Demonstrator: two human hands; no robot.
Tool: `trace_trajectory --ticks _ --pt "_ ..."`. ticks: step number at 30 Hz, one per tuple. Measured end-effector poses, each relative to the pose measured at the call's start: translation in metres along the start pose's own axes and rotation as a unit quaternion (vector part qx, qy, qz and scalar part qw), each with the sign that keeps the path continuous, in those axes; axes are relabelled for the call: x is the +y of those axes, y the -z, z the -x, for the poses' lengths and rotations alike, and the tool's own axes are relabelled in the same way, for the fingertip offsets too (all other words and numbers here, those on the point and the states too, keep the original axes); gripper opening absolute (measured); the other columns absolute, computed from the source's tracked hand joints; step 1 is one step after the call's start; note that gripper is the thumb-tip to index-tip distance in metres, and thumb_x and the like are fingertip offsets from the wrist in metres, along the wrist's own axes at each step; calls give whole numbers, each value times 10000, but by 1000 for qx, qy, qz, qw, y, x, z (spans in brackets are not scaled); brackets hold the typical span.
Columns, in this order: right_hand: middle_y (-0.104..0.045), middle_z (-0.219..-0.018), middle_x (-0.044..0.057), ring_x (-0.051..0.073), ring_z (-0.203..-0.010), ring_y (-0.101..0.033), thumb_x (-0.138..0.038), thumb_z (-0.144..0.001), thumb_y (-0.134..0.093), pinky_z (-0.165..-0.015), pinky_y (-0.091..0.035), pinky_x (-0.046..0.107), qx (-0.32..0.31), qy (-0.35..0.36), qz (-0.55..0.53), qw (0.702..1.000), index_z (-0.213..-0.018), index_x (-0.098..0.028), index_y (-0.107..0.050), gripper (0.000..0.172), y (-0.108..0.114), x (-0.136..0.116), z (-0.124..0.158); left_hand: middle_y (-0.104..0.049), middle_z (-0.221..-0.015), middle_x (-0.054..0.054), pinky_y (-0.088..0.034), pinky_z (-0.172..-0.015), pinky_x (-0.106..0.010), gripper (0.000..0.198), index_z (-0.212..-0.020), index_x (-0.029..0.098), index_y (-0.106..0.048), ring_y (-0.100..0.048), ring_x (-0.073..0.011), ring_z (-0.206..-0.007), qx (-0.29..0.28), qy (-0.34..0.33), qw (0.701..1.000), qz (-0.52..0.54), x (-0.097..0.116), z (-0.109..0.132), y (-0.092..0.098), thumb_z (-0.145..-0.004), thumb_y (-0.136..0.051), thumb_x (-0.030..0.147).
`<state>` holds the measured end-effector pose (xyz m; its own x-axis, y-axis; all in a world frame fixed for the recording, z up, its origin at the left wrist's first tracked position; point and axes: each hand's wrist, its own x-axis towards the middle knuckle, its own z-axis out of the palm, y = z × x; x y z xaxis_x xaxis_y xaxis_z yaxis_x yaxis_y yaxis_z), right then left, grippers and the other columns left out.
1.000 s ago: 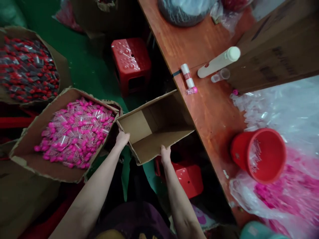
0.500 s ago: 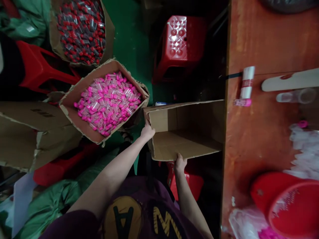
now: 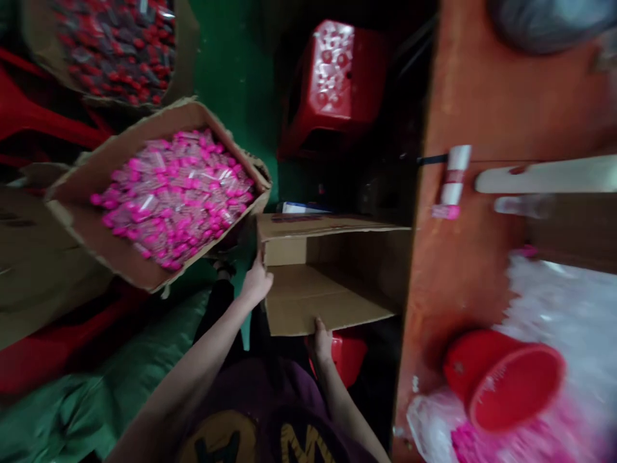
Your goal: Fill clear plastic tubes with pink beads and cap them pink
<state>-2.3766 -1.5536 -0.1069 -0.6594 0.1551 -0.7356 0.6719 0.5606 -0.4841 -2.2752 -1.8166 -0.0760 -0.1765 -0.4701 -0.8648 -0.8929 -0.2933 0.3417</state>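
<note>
A brown cardboard box with its open side toward me is held beside the table edge. My left hand grips the box's left edge, thumb on the inner side. On the near edge my right hand is closed, its thumb over the cardboard and the other fingers hidden below. Bare cardboard walls show inside, with the right end in dark shadow. Left of it stands another carton, filled with small clear-wrapped pieces with bright pink ends.
A carton of red and grey pieces stands at the upper left. A red plastic stool is beyond the box. The orange-brown table on the right bears a red basket, clear plastic pieces and a white roll.
The view has shifted, so most things sit farther left in the picture. Both hands keep their hold on the box. More of the red basket and the plastic pieces shows.
</note>
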Motion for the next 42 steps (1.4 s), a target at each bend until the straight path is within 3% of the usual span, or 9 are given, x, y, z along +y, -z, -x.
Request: trace_trajectory --ticks 6,11,15,17,18,21,24,30,42 --pt "-738 -905 35 228 -882 -715 -484 -695 -640 -759 -626 326 50 4 -44 998 -968 -250 -542 373 -28 -33 -26 -746 -1359 -221 -554 -1101 -483 673 -1587 132 -495 -708 -412 -1293 65 -69 995 26 29 -47 24 -920 -575 158" --pt "-747 -915 34 224 -881 -724 -493 -807 -628 -714 -623 317 -3 -31 9 999 -1010 -244 -587 324 -34 -42 -11 -745 -1351 -211 -558 -1059 -533 731 -1632 178 -456 -720 -435 -1244 71 -47 996 -2 31 -44 24 -908 -562 184" --pt "-671 -644 71 255 -644 -673 -618 -838 -712 -586 -576 370 -83 -93 133 983 -806 -178 -687 442 26 -71 -8 -753 -1330 -196 -564 -1051 -511 744 -1663 169 -422 -729 -409 -1226 70 -34 997 -16 8 -34 19 -930 -534 220" --pt "-631 -588 89 253 -638 -648 -698 -915 -610 -665 -579 391 -45 -60 187 979 -715 -177 -680 563 70 -107 -28 -750 -1337 -192 -561 -1063 -504 742 -1662 161 -425 -725 -403 -1239 69 -46 996 -15 2 -35 20 -930 -531 225" --pt "-634 -611 90 252 -681 -652 -723 -968 -503 -753 -586 406 13 -5 217 976 -717 -189 -676 615 91 -129 -43 -748 -1344 -190 -560 -1067 -507 750 -1669 163 -415 -722 -405 -1247 69 -52 996 -15 1 -35 20 -931 -532 232" --pt "-748 -1040 204 345 -1088 -700 -539 -1065 -302 -1094 -501 552 218 270 329 878 -959 -144 -719 584 125 -202 -97 -745 -1341 -203 -559 -1070 -538 775 -1690 165 -379 -717 -426 -1257 70 -45 996 -23 2 -37 18 -937 -538 258" --pt "-570 -1544 241 331 -1516 -453 -372 -1032 -407 -1294 -300 526 257 310 341 850 -1306 -93 -677 475 110 -256 -151 -735 -1346 -227 -548 -1096 -556 766 -1666 130 -400 -708 -437 -1274 78 -23 996 -30 6 -36 12 -925 -545 257" --pt "-357 -1729 239 396 -1605 -321 -430 -1063 -348 -1276 -256 652 351 221 317 853 -1610 -99 -475 651 39 -269 -204 -683 -1437 -249 -523 -1159 -556 692 -1587 89 -477 -678 -433 -1328 67 -22 997 -26 1 -33 8 -927 -513 294" --pt "-446 -1686 207 375 -1591 -382 -436 -1024 -424 -1266 -312 636 358 258 346 828 -1559 -156 -527 612 67 -278 -236 -753 -1293 -202 -547 -1151 -459 538 -1340 129 -629 -717 -355 -1267 72 8 997 0 -1 -29 11 -861 -513 345"
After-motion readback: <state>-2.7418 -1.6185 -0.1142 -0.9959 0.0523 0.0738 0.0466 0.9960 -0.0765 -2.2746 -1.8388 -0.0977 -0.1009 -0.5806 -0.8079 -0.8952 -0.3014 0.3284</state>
